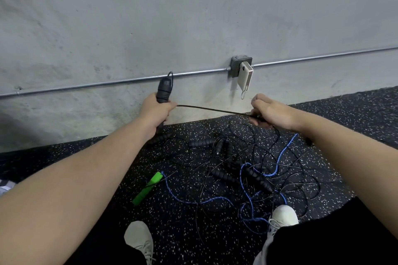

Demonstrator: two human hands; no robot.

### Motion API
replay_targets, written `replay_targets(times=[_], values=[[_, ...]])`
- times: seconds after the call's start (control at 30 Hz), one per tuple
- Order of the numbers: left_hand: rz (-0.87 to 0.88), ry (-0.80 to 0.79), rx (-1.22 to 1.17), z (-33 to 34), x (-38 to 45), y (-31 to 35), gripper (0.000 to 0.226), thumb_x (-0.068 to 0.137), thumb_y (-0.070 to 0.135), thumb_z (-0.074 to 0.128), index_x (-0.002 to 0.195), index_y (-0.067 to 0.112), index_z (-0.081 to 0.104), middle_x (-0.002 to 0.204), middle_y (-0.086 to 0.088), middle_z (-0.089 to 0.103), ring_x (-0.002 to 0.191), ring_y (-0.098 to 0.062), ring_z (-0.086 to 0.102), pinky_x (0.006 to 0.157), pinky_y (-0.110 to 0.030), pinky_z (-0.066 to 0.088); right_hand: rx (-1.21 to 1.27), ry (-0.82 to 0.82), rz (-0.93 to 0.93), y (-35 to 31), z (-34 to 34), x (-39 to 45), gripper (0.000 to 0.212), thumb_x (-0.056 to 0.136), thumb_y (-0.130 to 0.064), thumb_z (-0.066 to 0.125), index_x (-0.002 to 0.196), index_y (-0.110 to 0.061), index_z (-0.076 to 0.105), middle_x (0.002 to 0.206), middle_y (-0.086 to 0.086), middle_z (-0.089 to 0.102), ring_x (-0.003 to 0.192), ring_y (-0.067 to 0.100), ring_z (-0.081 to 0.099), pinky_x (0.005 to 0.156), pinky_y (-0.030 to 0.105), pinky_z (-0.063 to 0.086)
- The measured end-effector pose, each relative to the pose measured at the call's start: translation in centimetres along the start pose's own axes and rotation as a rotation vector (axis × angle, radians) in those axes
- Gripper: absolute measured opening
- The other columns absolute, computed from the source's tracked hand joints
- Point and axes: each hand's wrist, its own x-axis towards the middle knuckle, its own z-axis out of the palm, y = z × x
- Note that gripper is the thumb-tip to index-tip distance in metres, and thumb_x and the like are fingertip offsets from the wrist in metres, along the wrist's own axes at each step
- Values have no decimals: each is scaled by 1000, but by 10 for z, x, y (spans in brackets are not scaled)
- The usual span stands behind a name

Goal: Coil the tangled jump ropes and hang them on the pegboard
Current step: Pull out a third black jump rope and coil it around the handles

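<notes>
Black jump rope [212, 109] stretched near-level between hands — left hand [154, 114] gripping upright handle [163, 90], right hand [270, 112] pinching cord, no legible writing.

I am seeing no text that can be read. The white power bank [245, 75], which is hanging on the grey box [235, 66] at the far wall, is showing only small marks, too blurred for reading.
</notes>
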Motion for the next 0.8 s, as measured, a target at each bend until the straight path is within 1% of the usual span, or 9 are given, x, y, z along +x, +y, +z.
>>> replay_targets(times=[0.1, 0.23, 0.4, 0.43, 0.5, 0.57, 0.63, 0.73, 0.8], values=[[-43, 34, -9, -4, 4, -8, 17, 92, 13, 71, 101, 18, 57, 79, -6, 60, 62, -16, 52, 57, -28, 44, -27, 3, 20, -3, -3, -8, 12, 102, -18, 28, 93, -15, 35, 66, 1, 53, 52, 15, 38, 54, 29, 34], [-79, -38, -28, 4, 2, -11, 29, 93, 15, 70, 120, 12, 58, 89, -9, 72, 70, -19, 64, 69, -33, 50, -97, 53, -18, -10, -5, -15, 15, 102, -20, 32, 90, -15, 41, 68, 4, 57, 49, 12, 41, 56, 30, 36], [8, -99, 34, 32, -10, 1, 27, 92, 17, 70, 116, 16, 61, 103, -4, 73, 93, -20, 71, 68, -27, 42, -64, 35, -36, -22, 2, -15, 20, 104, -22, 34, 88, -17, 43, 70, 1, 59, 52, 7, 52, 58, 30, 36], [33, -125, 34, 39, -13, 4, 25, 92, 19, 71, 115, 18, 61, 105, -3, 74, 95, -19, 71, 71, -28, 45, -94, 13, -36, -23, 4, -15, 21, 104, -24, 35, 87, -19, 45, 70, 0, 60, 55, 9, 52, 60, 30, 37], [64, -200, -1, 54, -25, 13, 22, 93, 23, 70, 113, 20, 60, 103, -1, 76, 96, -18, 72, 88, -37, 52, -171, -23, -49, -27, 9, -17, 23, 103, -25, 37, 84, -20, 48, 65, -4, 61, 58, 14, 48, 65, 32, 38], [95, -290, -25, 71, -36, 19, 19, 95, 27, 69, 111, 22, 60, 96, 3, 78, 94, -16, 74, 101, -44, 51, -192, -28, -53, -30, 13, -17, 23, 103, -24, 38, 83, -18, 49, 61, -5, 59, 59, 17, 46, 65, 33, 37], [119, -401, -37, 88, -49, 24, 13, 97, 27, 67, 107, 24, 60, 91, 1, 79, 89, -15, 75, 98, -42, 54, -147, -17, -46, -31, 16, -14, 24, 103, -24, 39, 82, -18, 49, 57, -4, 57, 56, 17, 43, 59, 32, 34], [87, -544, -99, 105, -62, 26, 16, 99, 22, 65, 112, 16, 60, 93, -16, 76, 74, -18, 72, 77, -34, 61, -81, 17, -62, -30, 17, -11, 33, 105, -27, 41, 74, -19, 49, 54, -2, 54, 53, 19, 41, 51, 29, 32], [59, -559, -119, 109, -63, 26, 15, 98, 23, 66, 106, 14, 58, 73, -10, 69, 61, -19, 63, 66, -31, 56, -44, 24, -57, -28, 15, -11, 36, 106, -29, 40, 71, -20, 47, 52, -3, 52, 53, 20, 39, 50, 30, 30]])
